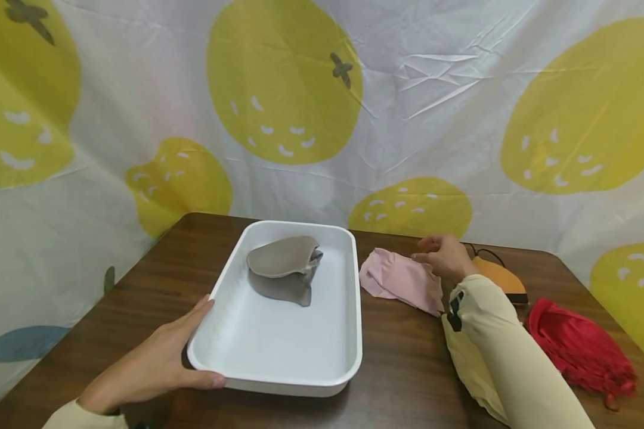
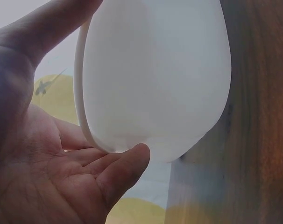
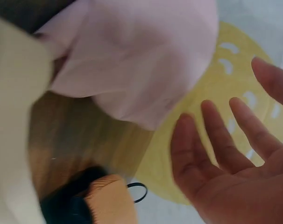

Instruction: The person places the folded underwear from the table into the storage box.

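My left hand point(image 1: 152, 354) holds the near left corner of a white rectangular tray point(image 1: 284, 348), thumb at the front wall and fingers along the left side. In the left wrist view, fingertips lie against the tray's outer wall point(image 2: 155, 74). Inside the tray, toward the back, lies a folded grey-brown fabric piece point(image 1: 281, 257) with a rounded, cap-like edge. Right of the tray a pale pink cloth point(image 1: 399, 280) lies crumpled on the table. Over its right end hovers my right hand point(image 1: 445, 256), fingers spread and loosely bent, holding nothing in the right wrist view.
Beyond my right hand lies an orange piece with a dark edge point(image 1: 496, 274) and a thin black cord. A cream cloth point(image 1: 474, 369) is partly hidden under my right sleeve. A red fringed fabric point(image 1: 576, 345) lies at far right. A fruit-print curtain point(image 1: 300, 185) stands behind the brown table point(image 1: 402, 363).
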### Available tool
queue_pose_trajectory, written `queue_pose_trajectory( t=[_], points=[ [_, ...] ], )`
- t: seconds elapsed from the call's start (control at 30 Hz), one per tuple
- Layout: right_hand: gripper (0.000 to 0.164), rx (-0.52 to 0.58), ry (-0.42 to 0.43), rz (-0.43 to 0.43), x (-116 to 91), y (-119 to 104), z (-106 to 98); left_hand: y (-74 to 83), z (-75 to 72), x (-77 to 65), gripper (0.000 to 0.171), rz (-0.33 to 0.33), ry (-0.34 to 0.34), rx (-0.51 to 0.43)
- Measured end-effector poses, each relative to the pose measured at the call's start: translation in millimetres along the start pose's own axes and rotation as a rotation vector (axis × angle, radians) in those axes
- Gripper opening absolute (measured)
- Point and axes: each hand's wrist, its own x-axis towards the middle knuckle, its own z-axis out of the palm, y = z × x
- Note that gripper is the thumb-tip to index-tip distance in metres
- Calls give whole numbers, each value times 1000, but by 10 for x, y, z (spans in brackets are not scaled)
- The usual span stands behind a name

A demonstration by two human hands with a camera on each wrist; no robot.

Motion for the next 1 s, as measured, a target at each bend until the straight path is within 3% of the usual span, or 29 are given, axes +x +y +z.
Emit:
queue_pose_trajectory(
  t=[0.3, 0.8, 1.0],
  points=[
    [75, -167, -76, 8, 51, 133, 85, 11, -10, 10, 127, -2, -5, -8],
    [78, -128, -111, 2, 18, 153, 150, 9, -6, 6, 127, -16, -13, -8],
    [75, -117, -71, 28, 30, 150, 224, 10, 9, 2, 126, -25, -5, 14]
  ],
)
